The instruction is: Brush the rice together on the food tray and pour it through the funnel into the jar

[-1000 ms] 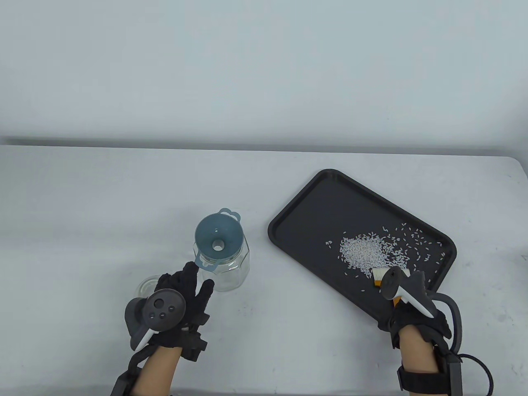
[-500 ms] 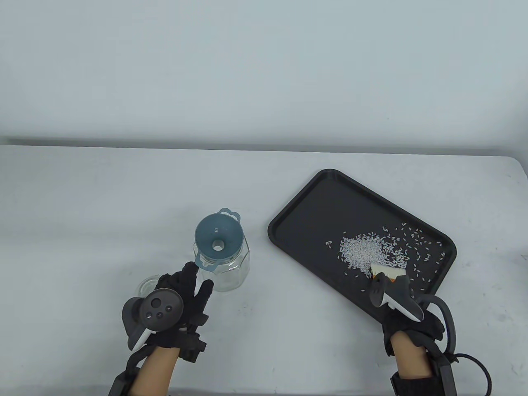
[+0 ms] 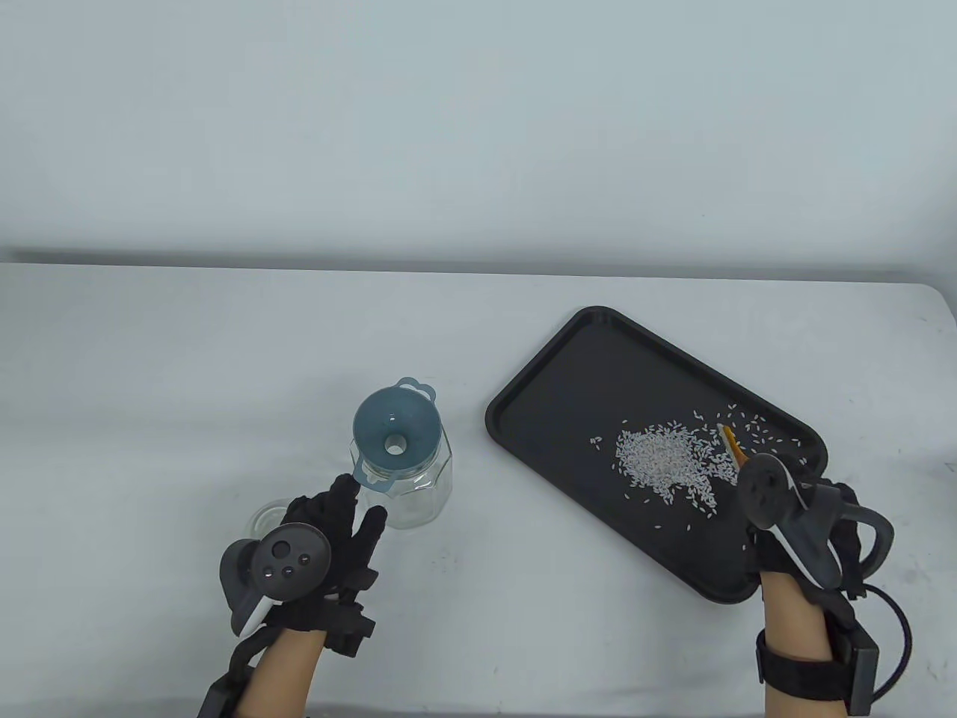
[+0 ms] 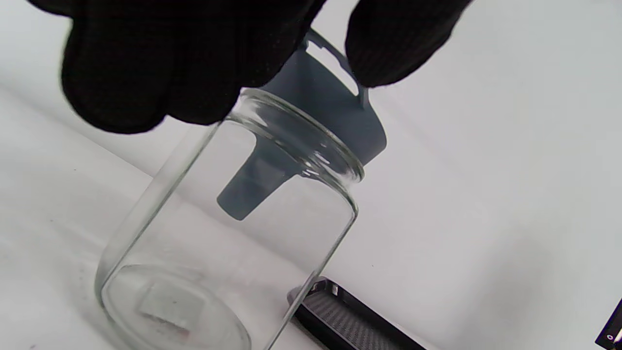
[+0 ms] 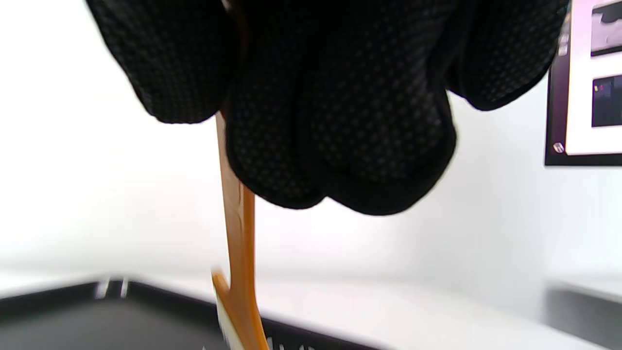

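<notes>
On the right lies a black tray [image 3: 583, 374] with a pile of white rice [image 3: 658, 460] and loose grains scattered to its right. My right hand [image 3: 770, 508] hovers over the tray's right end and grips an orange-handled brush [image 3: 731, 440], whose head points at the pile's right edge. The right wrist view has the brush handle [image 5: 238, 243] hanging below my curled fingers [image 5: 340, 121]. A glass jar [image 3: 419, 493] carries a blue-grey funnel [image 3: 392, 434] in its mouth. My left hand [image 3: 336, 523] lies with straight fingers against the jar's left side; its fingertips [image 4: 184, 58] sit at the rim.
A clear glass lid [image 3: 263, 517] lies on the table behind my left hand, partly hidden by it. The tray's corner [image 4: 350, 325] shows just right of the jar [image 4: 233, 233]. The white table stretches bare beyond both.
My right hand has moved from the tray's near edge to the right side of the rice, and the brush now points up and left. The left hand has stayed put.
</notes>
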